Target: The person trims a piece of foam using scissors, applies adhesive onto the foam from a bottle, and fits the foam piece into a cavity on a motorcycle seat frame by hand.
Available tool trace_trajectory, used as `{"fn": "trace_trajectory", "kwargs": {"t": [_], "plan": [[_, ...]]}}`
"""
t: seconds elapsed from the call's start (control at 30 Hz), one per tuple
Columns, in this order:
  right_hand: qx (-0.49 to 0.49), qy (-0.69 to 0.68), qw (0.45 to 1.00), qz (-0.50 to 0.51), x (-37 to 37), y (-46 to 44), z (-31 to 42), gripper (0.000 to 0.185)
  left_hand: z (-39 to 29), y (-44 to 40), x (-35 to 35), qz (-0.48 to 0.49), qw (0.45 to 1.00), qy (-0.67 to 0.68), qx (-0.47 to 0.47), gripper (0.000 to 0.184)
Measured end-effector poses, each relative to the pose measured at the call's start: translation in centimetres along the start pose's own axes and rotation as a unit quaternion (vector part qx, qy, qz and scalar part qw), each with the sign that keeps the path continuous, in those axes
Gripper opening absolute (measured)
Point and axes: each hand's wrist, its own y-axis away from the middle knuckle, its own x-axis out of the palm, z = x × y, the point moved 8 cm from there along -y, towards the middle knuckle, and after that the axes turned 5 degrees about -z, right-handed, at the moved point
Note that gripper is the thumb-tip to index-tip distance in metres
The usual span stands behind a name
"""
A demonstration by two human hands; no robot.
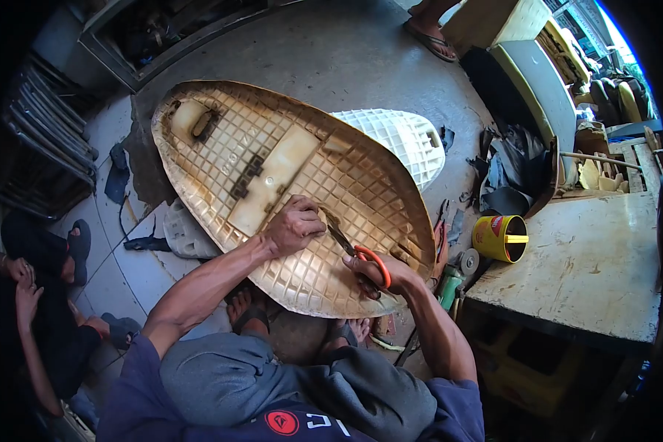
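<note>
A large yellowed plastic seat base [272, 177], oval with a ribbed grid, lies across my knees with its hollow side up. My right hand [394, 274] is closed around the orange handles of a pair of scissors [340, 234], their dark blades pointing up and left over the grid. My left hand [295, 227] is closed close to the blade tips, its fingers pinched together over the base. Whatever sits in those fingers is too small to name. A second, whiter ribbed base [405, 140] lies on the floor beyond.
A yellow tin [499, 237] stands on the worn wooden bench [574, 258] to the right. Beside it is a green angle grinder [453, 280]. Black sheet scraps [510, 169] are heaped behind. Another person sits at left, with hands [26, 295] visible; someone's sandalled foot [431, 40] is at top.
</note>
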Motion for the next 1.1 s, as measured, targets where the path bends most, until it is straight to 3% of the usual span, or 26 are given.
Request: {"fn": "trace_trajectory", "kwargs": {"t": [0.1, 0.13, 0.2, 0.23, 0.4, 0.47, 0.6, 0.67, 0.73, 0.83, 0.93, 1.07, 1.1], "plan": [[-0.021, 0.218, 0.968, -0.124, -1.7, -0.9, 1.4, 0.057, 0.1, -0.6, 0.1, 0.013, 1.000, 0.001, 0.014, 0.015], [-0.020, 0.216, 0.968, -0.124, -1.7, -2.0, -0.5, 0.057, 0.0, -0.3, 0.1, 0.009, 1.000, 0.005, 0.010, 0.015], [-0.204, 0.276, 0.927, -0.150, -1.3, -2.5, 0.7, 0.051, 0.2, -0.2, -0.1, 0.003, 1.000, 0.007, 0.008, 0.016], [-0.088, 0.278, 0.943, -0.161, -1.7, -2.4, -0.6, 0.052, 0.4, -0.2, -0.2, 0.009, 1.000, 0.014, 0.003, 0.018], [-0.073, 0.277, 0.939, -0.192, -1.8, 0.5, 0.6, 0.054, 0.4, -0.6, -0.9, -0.003, 0.998, -0.004, -0.063, 0.025], [-0.044, 0.275, 0.939, -0.200, -1.8, 1.1, 0.4, 0.055, 0.2, -0.1, 0.2, 0.026, 0.995, -0.099, 0.002, 0.023], [-0.052, 0.258, 0.940, -0.216, -1.3, -0.4, -0.1, 0.061, 1.0, -0.5, 1.3, 0.054, 0.991, -0.125, -0.014, 0.016], [-0.017, 0.229, 0.948, -0.222, -1.6, -1.0, -0.9, 0.062, 1.5, -0.8, 0.9, 0.004, 0.999, -0.026, -0.018, 0.006], [0.016, 0.227, 0.950, -0.213, -1.9, -1.0, -1.0, 0.062, 1.9, -0.9, 0.6, 0.029, 0.998, 0.015, -0.059, 0.006], [0.000, 0.261, 0.941, -0.213, -2.1, -1.6, -1.1, 0.061, 1.1, -0.5, 1.5, 0.187, 0.970, 0.131, -0.082, 0.013], [-0.007, 0.257, 0.941, -0.221, -1.8, -1.2, -1.2, 0.062, 2.2, -1.1, 0.2, 0.141, 0.964, 0.157, -0.162, 0.012], [-0.016, 0.283, 0.932, -0.224, -1.8, 0.1, 0.0, 0.061, 2.2, -1.1, 0.0, 0.072, 0.976, 0.114, -0.169, 0.012], [-0.002, 0.310, 0.916, -0.253, -1.9, 1.4, 1.0, 0.061, 1.5, -1.1, 0.4, 0.071, 0.990, 0.027, -0.116, 0.012]]}}
